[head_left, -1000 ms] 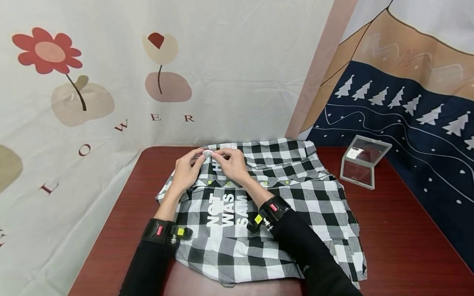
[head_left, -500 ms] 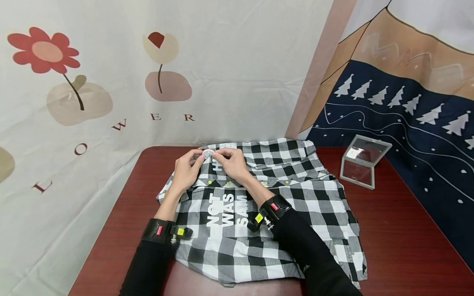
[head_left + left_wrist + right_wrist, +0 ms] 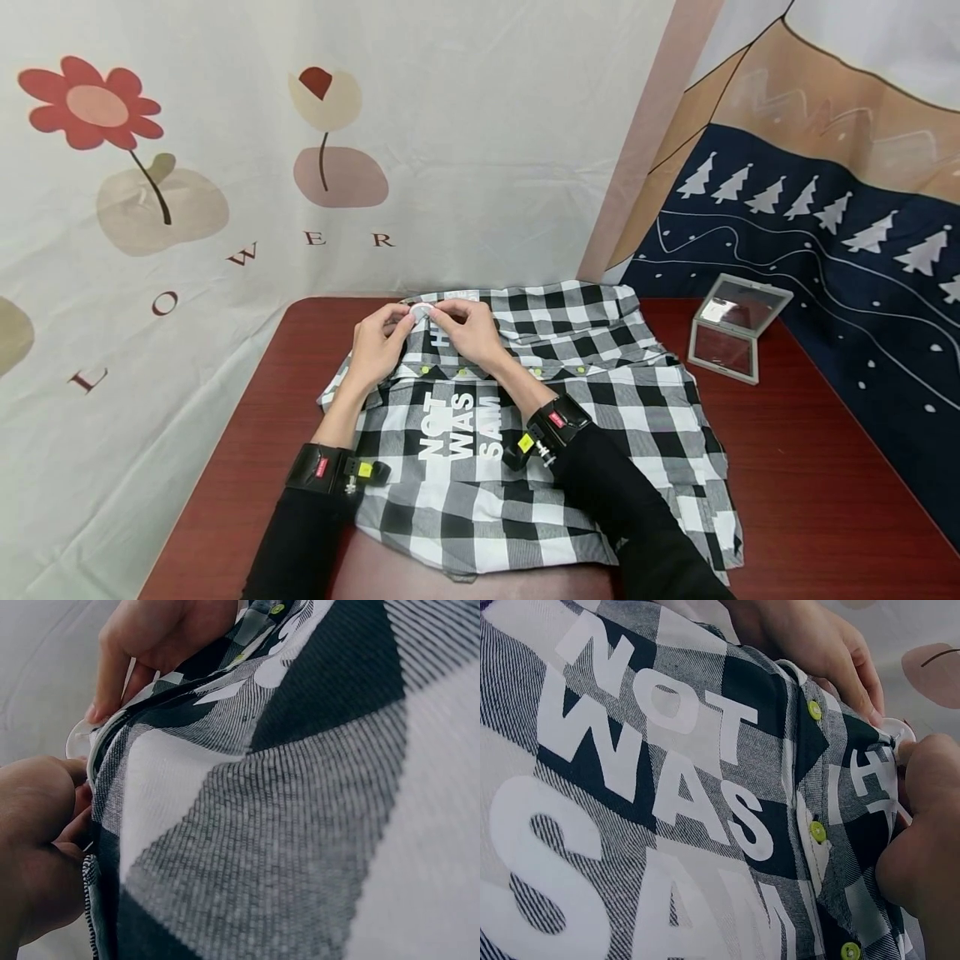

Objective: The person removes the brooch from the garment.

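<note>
A black-and-white checked shirt (image 3: 540, 467) with white printed letters lies spread on the table, its green buttons (image 3: 817, 831) running down the placket. At its far left edge is a small round white disc (image 3: 422, 310), partly covered by fingers; its exact kind cannot be told. My left hand (image 3: 377, 346) pinches the disc's left side at the cloth edge. From the other side, my right hand (image 3: 471, 333) pinches it between thumb and fingers. In the left wrist view the disc (image 3: 77, 740) stands at the fabric's rim, between both hands' fingertips.
An open hinged square case (image 3: 738, 327) with shiny panels stands at the right on the reddish-brown table (image 3: 795, 467). Behind the table hangs a pale curtain (image 3: 480, 150) with printed flowers. A dark blue printed cloth (image 3: 810, 242) hangs at the right.
Both hands stay at the same place on the shirt's far left edge, with the white disc between them. Only very slight movement shows.
</note>
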Demonstrator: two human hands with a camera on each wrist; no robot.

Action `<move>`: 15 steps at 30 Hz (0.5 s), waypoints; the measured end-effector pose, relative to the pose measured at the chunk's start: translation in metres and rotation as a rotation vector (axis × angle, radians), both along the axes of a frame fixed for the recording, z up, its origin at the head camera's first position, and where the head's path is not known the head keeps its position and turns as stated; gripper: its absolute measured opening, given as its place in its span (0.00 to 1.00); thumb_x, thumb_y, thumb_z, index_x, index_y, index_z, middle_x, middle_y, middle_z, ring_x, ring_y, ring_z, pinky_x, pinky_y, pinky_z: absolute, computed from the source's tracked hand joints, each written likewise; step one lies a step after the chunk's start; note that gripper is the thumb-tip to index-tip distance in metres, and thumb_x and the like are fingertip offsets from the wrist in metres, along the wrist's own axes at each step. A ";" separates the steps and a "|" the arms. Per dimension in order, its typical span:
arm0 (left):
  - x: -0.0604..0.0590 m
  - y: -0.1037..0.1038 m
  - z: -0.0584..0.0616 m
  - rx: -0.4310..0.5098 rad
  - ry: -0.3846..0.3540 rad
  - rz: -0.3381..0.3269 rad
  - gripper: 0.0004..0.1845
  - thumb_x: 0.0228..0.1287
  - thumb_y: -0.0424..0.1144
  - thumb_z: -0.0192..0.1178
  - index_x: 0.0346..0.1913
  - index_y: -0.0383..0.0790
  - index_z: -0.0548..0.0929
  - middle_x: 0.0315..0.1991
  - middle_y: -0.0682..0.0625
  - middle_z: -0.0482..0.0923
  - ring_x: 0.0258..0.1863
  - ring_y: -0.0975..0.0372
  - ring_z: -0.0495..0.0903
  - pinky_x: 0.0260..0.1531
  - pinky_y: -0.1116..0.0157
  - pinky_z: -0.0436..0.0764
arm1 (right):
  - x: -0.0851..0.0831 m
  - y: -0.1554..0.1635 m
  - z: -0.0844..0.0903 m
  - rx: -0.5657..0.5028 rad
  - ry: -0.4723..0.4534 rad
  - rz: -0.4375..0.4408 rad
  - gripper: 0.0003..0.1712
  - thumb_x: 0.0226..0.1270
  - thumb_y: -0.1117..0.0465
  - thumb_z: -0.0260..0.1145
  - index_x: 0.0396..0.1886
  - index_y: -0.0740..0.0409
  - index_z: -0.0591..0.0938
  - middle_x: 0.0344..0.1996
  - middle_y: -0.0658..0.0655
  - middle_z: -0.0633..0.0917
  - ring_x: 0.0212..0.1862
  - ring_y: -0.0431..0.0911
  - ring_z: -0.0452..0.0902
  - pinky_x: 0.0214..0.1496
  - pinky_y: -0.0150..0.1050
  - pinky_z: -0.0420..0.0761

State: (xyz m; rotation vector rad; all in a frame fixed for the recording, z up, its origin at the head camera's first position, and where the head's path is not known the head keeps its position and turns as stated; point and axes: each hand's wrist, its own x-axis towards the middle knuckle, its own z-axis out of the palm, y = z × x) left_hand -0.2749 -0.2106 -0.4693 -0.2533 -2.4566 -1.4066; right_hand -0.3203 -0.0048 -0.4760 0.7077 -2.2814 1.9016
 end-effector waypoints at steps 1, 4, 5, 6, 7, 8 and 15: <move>0.000 0.000 0.000 0.001 0.000 0.000 0.17 0.88 0.43 0.63 0.64 0.34 0.88 0.60 0.33 0.91 0.58 0.40 0.94 0.59 0.41 0.93 | 0.000 0.000 0.001 0.001 0.001 0.010 0.12 0.83 0.57 0.74 0.54 0.59 0.95 0.47 0.63 0.97 0.38 0.36 0.85 0.43 0.29 0.81; 0.001 0.000 0.001 0.001 0.001 -0.005 0.17 0.89 0.43 0.63 0.64 0.34 0.88 0.60 0.33 0.91 0.58 0.40 0.94 0.59 0.41 0.93 | 0.002 0.000 0.004 0.004 -0.004 0.039 0.13 0.83 0.57 0.73 0.56 0.59 0.94 0.49 0.63 0.96 0.40 0.36 0.87 0.44 0.30 0.83; 0.001 -0.001 0.002 0.000 0.000 -0.006 0.17 0.89 0.43 0.63 0.64 0.34 0.88 0.61 0.33 0.91 0.59 0.40 0.94 0.59 0.41 0.92 | 0.002 0.000 0.005 0.009 -0.008 0.046 0.13 0.83 0.57 0.73 0.57 0.59 0.94 0.49 0.63 0.96 0.41 0.37 0.87 0.44 0.30 0.83; 0.001 -0.001 0.002 0.001 -0.001 -0.008 0.17 0.89 0.43 0.63 0.64 0.34 0.88 0.61 0.33 0.91 0.59 0.40 0.94 0.59 0.41 0.92 | 0.003 -0.001 0.006 0.017 -0.011 0.052 0.13 0.84 0.57 0.73 0.57 0.59 0.94 0.49 0.62 0.96 0.42 0.38 0.88 0.44 0.30 0.83; 0.002 -0.001 0.003 0.002 -0.001 -0.010 0.17 0.89 0.43 0.63 0.64 0.34 0.88 0.61 0.33 0.91 0.59 0.40 0.94 0.59 0.41 0.92 | 0.003 -0.001 0.007 0.026 -0.012 0.054 0.13 0.84 0.56 0.73 0.57 0.58 0.94 0.49 0.62 0.96 0.43 0.40 0.88 0.44 0.30 0.84; 0.002 -0.001 0.003 0.000 -0.001 -0.010 0.17 0.89 0.43 0.63 0.65 0.34 0.88 0.61 0.33 0.91 0.59 0.40 0.94 0.60 0.41 0.92 | 0.003 -0.002 0.007 0.034 -0.015 0.057 0.14 0.84 0.56 0.73 0.58 0.58 0.94 0.49 0.62 0.96 0.43 0.41 0.89 0.44 0.30 0.84; 0.004 -0.001 0.005 0.006 -0.004 -0.016 0.17 0.89 0.43 0.62 0.65 0.33 0.88 0.61 0.33 0.90 0.60 0.40 0.94 0.60 0.41 0.92 | 0.005 -0.004 0.009 0.084 -0.009 0.045 0.14 0.84 0.53 0.73 0.57 0.56 0.94 0.47 0.59 0.95 0.42 0.49 0.88 0.41 0.31 0.83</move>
